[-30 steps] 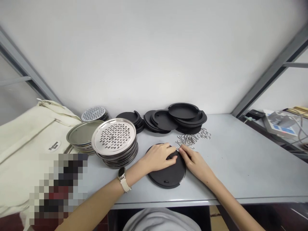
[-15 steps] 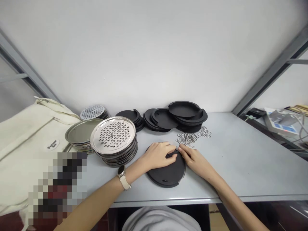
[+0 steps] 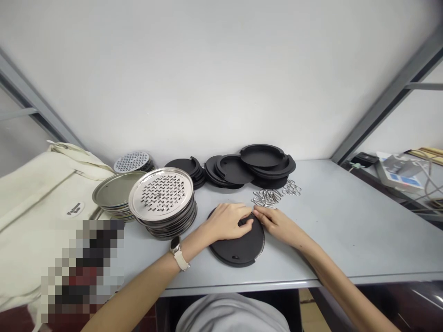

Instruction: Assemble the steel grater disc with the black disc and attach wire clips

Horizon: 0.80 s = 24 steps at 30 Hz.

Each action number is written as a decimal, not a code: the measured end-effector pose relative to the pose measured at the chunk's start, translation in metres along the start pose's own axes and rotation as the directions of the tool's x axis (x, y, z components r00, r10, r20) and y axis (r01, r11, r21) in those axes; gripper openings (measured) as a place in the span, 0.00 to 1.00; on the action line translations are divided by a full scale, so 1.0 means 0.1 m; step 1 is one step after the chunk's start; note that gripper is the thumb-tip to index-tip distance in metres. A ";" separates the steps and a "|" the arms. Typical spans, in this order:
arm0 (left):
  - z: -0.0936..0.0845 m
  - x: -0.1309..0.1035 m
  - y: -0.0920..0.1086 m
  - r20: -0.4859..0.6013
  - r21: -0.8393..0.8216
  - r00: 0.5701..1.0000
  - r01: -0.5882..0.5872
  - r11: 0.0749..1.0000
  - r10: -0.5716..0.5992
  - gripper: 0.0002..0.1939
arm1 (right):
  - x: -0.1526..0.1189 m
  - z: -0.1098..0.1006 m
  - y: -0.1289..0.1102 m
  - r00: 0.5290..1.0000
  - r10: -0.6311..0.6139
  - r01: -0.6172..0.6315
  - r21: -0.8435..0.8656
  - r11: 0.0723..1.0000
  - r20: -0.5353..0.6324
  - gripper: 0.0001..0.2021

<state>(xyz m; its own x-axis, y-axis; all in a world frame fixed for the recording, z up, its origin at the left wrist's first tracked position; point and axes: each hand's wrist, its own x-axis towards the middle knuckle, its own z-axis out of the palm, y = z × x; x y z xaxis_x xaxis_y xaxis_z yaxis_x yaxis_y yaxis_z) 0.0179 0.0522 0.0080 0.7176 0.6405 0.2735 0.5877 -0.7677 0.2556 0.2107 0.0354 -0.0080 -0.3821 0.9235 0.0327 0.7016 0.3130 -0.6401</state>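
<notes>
A round black disc (image 3: 238,246) lies flat on the table in front of me, with a small slot near its near edge and a thin metal rim showing along its right side. My left hand (image 3: 226,222) rests over its upper part, fingers curled and holding it down. At the disc's upper right edge, the fingers of my right hand (image 3: 272,220) are pinched together on a small metal clip, mostly hidden by the fingertips. Just beyond them is a loose heap of metal wire clips (image 3: 267,197).
To the left stands a stack of round metal grater plates (image 3: 162,196), with plain metal discs (image 3: 116,189) and another grater stack (image 3: 131,162) behind. Black round trays (image 3: 263,159) pile up along the wall. A cream bag (image 3: 41,193) lies at far left, a box (image 3: 401,173) at far right.
My right fingertips have shifted slightly at the disc's edge, and the view has moved a little. Both hands stay on the disc and clip.
</notes>
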 end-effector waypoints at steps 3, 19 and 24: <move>0.00 0.00 0.01 0.001 0.012 1.000 0.005 1.000 -0.005 0.09 | 0.01 -0.01 0.01 1.000 -0.023 0.023 -0.010 1.000 0.010 0.15; -0.03 0.01 0.03 0.017 0.010 1.000 0.016 1.000 -0.016 0.07 | -0.03 -0.02 0.01 0.998 -0.052 0.052 -0.005 0.999 0.021 0.16; -0.03 0.00 0.03 0.002 0.012 1.000 0.018 1.000 -0.018 0.08 | -0.05 -0.02 -0.01 0.999 -0.038 0.038 -0.009 0.999 0.009 0.16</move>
<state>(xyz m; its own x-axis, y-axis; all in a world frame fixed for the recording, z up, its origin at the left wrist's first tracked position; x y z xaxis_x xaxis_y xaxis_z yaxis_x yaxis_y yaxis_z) 0.0183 0.0500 0.0110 0.7079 0.6539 0.2669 0.6049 -0.7564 0.2488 0.2133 0.0305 -0.0060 -0.4141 0.9089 0.0498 0.6920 0.3499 -0.6314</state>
